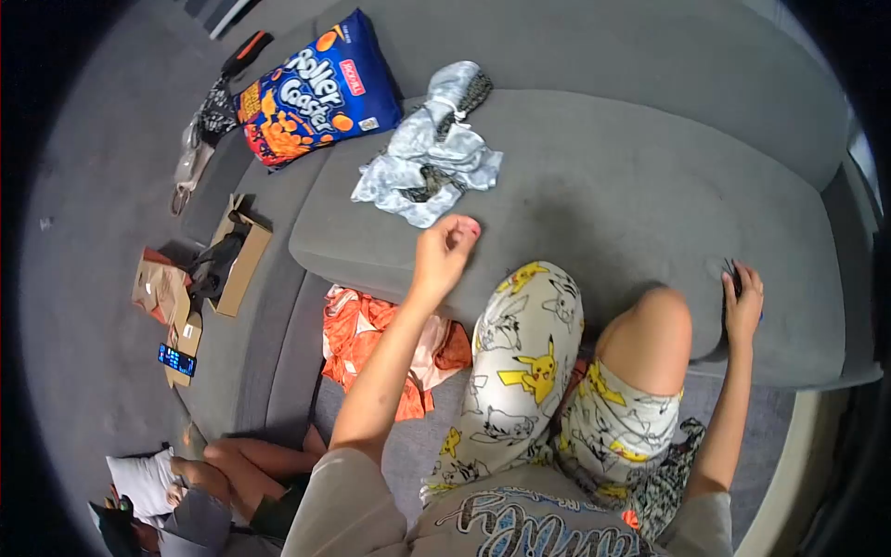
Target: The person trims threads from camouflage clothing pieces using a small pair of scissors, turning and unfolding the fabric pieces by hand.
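My left hand (447, 252) is raised over the front edge of the grey sofa seat (622, 186), fingers curled toward the thumb. A small pinkish-red spot shows at its fingertips; I cannot make out what it is. Just beyond it lies a crumpled pale grey-blue patterned cloth (432, 153) with darker patches. On the seat's right side, my right hand (743, 302) has its fingers bent around a small dark item (730, 271) with thin prongs. A bit of blue shows beside the palm, and the rest is hidden by the hand.
A large blue snack bag (320, 88) leans at the back left. Orange cloth (357, 339) lies below the seat's front edge. Farther left are an opened cardboard box (243, 265), a paper bag (160, 283) and a lit phone (176, 359). Another person (200, 511) sits at lower left.
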Available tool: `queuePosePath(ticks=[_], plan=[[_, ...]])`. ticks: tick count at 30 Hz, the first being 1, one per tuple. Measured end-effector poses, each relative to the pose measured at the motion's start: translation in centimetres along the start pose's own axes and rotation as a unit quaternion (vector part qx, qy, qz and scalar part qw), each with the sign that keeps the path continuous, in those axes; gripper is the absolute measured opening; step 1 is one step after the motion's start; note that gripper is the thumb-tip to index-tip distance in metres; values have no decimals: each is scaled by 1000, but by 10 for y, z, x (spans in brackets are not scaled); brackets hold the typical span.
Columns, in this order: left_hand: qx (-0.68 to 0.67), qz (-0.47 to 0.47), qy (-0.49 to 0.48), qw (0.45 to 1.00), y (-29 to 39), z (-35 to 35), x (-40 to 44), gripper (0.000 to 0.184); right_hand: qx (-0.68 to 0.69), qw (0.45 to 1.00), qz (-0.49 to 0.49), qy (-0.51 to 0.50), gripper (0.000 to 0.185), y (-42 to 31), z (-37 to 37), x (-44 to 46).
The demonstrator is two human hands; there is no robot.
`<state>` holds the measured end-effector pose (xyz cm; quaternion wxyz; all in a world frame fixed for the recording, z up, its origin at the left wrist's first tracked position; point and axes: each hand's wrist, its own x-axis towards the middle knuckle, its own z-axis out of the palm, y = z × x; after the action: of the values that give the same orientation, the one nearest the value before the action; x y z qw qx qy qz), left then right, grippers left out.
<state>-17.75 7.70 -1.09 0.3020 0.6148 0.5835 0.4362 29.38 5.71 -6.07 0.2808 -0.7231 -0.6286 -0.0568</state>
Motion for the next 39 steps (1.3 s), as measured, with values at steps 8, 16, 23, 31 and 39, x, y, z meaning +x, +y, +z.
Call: queuePosePath(ticks=[8,16,23,31,39], plan=[[313,196,144,918,-48,-16,114,12,41,997,68,-7,33,-5,-10,-20],[244,235,262,904,16,-79,224,22,72,997,18,1,34,11,-8,-37],[2,112,246,963,133,-169,281,23,-74,997,6,1,36,-10,-18,-38],[-75,201,67,975,206,-83,216,20,-134,990,16,-32,37,3,-15,-37],[-335,103,-203,914,235,-26,177,16,-83,996,7,-19,37,1,-15,-42]])
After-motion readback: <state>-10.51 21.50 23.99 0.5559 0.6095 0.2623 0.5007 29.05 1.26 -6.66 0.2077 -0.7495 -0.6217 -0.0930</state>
